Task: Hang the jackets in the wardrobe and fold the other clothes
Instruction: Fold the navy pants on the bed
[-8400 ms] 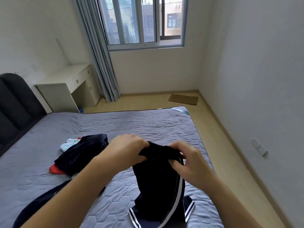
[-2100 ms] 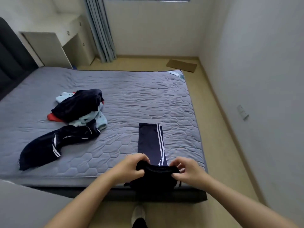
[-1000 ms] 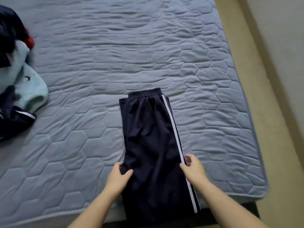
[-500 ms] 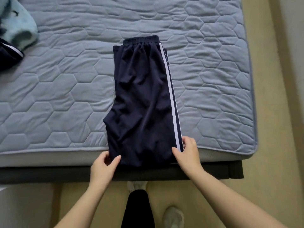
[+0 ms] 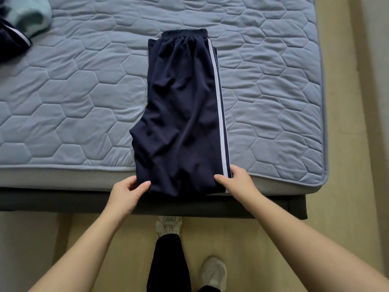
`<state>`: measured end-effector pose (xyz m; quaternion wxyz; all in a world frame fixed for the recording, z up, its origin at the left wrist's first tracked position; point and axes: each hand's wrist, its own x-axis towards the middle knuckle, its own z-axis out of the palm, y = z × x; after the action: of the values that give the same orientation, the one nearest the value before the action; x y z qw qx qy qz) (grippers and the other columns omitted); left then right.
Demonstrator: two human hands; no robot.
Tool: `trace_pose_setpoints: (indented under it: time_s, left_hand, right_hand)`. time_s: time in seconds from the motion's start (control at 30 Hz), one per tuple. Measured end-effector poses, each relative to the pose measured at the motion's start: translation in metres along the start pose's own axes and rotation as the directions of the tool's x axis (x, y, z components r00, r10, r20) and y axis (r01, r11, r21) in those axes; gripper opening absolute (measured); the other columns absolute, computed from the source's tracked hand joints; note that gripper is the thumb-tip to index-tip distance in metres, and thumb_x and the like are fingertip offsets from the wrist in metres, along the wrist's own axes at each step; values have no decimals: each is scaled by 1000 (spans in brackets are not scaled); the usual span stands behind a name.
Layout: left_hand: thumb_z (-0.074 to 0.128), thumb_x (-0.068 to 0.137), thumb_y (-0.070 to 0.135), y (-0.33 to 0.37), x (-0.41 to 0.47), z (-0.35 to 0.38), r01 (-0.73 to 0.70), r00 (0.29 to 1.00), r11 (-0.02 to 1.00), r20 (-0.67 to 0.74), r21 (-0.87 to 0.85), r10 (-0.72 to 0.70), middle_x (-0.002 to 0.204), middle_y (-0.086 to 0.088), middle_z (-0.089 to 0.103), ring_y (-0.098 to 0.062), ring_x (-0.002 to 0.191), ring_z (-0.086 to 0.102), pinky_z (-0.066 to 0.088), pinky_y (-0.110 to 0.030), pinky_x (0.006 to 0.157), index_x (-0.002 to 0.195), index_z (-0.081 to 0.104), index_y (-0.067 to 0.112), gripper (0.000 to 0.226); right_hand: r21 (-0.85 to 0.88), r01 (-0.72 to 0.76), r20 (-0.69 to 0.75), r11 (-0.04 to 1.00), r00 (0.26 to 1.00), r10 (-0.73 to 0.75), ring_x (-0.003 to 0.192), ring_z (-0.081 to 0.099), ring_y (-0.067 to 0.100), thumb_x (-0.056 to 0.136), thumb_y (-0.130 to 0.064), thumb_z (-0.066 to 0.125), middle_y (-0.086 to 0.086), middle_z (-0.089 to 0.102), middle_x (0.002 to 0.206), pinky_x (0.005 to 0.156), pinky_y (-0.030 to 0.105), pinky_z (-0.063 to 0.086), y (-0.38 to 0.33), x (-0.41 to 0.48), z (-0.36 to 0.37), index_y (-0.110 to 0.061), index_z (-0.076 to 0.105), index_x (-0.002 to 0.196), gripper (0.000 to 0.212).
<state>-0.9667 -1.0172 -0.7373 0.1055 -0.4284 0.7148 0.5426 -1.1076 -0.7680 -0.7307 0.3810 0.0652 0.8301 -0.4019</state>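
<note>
Both our hands hold the near end of the trousers (image 5: 183, 114), which lie folded lengthwise on the bed (image 5: 73, 91), waistband (image 5: 184, 32) away from us and the near end drooping just over the mattress edge. Our left hand (image 5: 126, 192) pinches the near left corner, thumb on top of the cloth, fingers curled beneath. Our right hand (image 5: 235, 182) pinches the near right corner at the white stripe (image 5: 219, 106), thumb on top likewise. Far to our left on the bed lie a pale green garment (image 5: 31, 15) and, touching it, a navy garment (image 5: 10, 43). Our shoes (image 5: 168, 225) stand on the floor (image 5: 263, 239).
</note>
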Motion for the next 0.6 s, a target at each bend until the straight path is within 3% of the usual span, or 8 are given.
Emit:
trace_pose_setpoints:
  time_s: [0.13, 0.23, 0.3, 0.4, 0.47, 0.6]
  left_hand:
    - [66, 88, 13, -6, 1, -8, -28, 998, 999, -49, -23, 27, 83, 19, 67, 10, 74, 59, 43, -6, 64, 99, 67, 23, 15]
    - [64, 89, 9, -6, 0, -7, -41, 999, 991, 4, -128, 41, 86, 18, 69, 13, 72, 63, 44, -1, 63, 96, 67, 24, 17]
    - [62, 89, 6, -4, -1, -6, -37, 995, 983, 84, -181, 53, 88, 15, 72, 10, 76, 64, 46, -4, 67, 97, 67, 26, 22]
    - [63, 89, 7, -2, 3, -11, -40, 982, 988, 178, -149, 66, 95, 13, 74, 3, 89, 66, 50, -14, 77, 100, 68, 28, 24]
    - [63, 89, 8, -2, 7, -16, -60, 979, 993, 186, -99, 78, 95, 16, 73, 3, 89, 66, 49, -18, 79, 99, 68, 30, 25]
    - [62, 90, 8, -3, 13, -19, -93, 983, 995, 157, -24, 96, 82, 22, 72, 10, 77, 62, 47, -15, 73, 97, 68, 28, 21]
  right_hand:
    - [106, 103, 34, 989, 994, -107, 90, 69, 13, 84, -18, 70, -4, 74, 93, 83, 33, 55, 3, 0, -11, -16, 69, 99, 15]
    - [251, 145, 173, 957, 966, -192, 92, 69, 7, 87, -10, 67, -6, 74, 98, 79, 24, 54, 10, -5, -14, -20, 67, 106, 21]
    - [230, 122, 273, 966, 944, -184, 88, 67, 2, 88, -14, 66, -10, 73, 99, 70, 15, 50, 9, -4, -18, -24, 66, 107, 21]
    - [134, 32, 438, 990, 895, -88, 94, 67, 1, 87, -22, 68, -15, 72, 102, 75, 12, 49, -1, 6, -26, -30, 67, 104, 19]
    - [27, 54, 510, 998, 858, -61, 93, 65, -6, 85, -27, 70, -26, 70, 98, 75, 7, 47, -13, 12, -30, -38, 65, 98, 18]
    - [-33, 72, 447, 997, 893, -50, 71, 65, -3, 83, -26, 73, -19, 71, 76, 64, 10, 47, -4, 14, -34, -32, 70, 79, 8]
